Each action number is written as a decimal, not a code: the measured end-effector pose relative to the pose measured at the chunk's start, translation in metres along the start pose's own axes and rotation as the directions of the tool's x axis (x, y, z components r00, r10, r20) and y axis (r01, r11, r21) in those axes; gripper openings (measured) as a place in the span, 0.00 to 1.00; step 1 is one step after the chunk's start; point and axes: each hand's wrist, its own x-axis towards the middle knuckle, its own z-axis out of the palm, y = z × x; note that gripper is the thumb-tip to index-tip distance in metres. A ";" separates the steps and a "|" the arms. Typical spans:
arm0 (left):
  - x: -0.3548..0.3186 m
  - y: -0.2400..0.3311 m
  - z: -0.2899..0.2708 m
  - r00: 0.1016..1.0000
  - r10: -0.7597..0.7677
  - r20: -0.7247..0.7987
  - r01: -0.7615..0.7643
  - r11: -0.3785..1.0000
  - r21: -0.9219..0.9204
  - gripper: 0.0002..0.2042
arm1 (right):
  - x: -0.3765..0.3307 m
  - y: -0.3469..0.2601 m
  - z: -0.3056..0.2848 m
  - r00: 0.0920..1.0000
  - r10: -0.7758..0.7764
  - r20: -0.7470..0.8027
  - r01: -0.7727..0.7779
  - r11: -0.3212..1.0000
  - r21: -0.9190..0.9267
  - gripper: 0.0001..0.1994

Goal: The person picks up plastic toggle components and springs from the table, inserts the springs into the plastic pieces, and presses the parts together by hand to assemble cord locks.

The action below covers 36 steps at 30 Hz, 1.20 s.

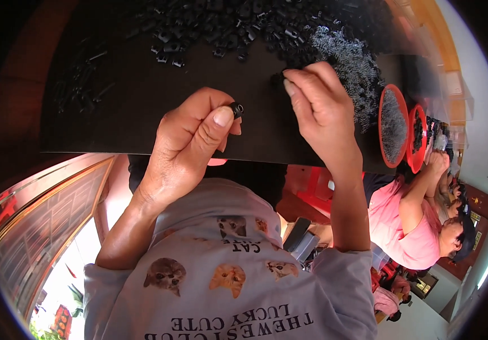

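My left hand (190,139) is closed, pinching a small black cylindrical part (236,109) between thumb and fingers. The part's round, hollow end points to the right, and the rest of it is hidden in the grip. My right hand (320,102) is raised over the dark table to the right, its thumb and index finger pressed together. A dark spot shows at those fingertips, too indistinct against the table to name. Just beyond this hand lies a heap of small grey metal springs (349,71).
Loose black parts (215,28) are piled along the far side of the dark table (136,113). Thin dark pieces (82,85) lie scattered at far left. At right stand a red bowl (384,141) of springs and another red bowl (411,153) of black parts. A person in pink (405,226) sits beyond.
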 end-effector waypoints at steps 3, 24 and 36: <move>0.003 0.002 0.000 1.000 0.011 0.017 -0.011 0.999 0.037 0.12 | 0.006 0.005 -0.002 0.988 -0.081 0.133 0.113 0.960 -0.257 0.07; 0.003 0.001 -0.004 0.997 -0.041 0.071 0.039 0.999 0.026 0.10 | 0.024 -0.025 -0.009 0.963 -0.019 0.268 -0.076 0.937 0.342 0.10; 0.006 0.009 -0.005 0.983 -0.140 0.123 0.138 0.990 0.019 0.13 | 0.026 -0.036 -0.022 0.770 0.234 0.593 -0.622 0.483 0.617 0.05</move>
